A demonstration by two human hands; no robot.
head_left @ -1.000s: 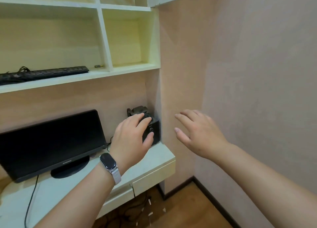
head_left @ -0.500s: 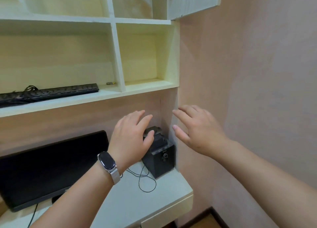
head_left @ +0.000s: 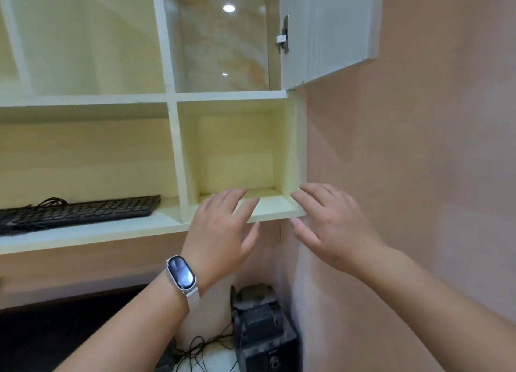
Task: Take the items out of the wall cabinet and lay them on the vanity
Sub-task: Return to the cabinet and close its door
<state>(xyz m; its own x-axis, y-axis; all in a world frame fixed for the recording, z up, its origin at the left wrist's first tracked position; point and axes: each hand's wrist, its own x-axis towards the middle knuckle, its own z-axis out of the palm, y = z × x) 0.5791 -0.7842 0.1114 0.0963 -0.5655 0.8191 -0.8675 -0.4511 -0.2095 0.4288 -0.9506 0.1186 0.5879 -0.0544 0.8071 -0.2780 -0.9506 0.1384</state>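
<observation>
Wall cabinet (head_left: 173,148) of pale open shelves holds a black keyboard (head_left: 81,209) flat on its lower left shelf, while the left hand (head_left: 220,232) and right hand (head_left: 332,226), empty with fingers spread, hover before its lower right cubby, seemingly poised to reach in.

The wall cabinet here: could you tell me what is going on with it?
A person holds both bare hands open and empty before the lower right compartment of the pale yellow wall cabinet. The left hand wears a silver wristband; the right hand is beside it. A black computer keyboard lies on the cabinet's shelf to the left, not yet taken. A small black box stands below.
</observation>
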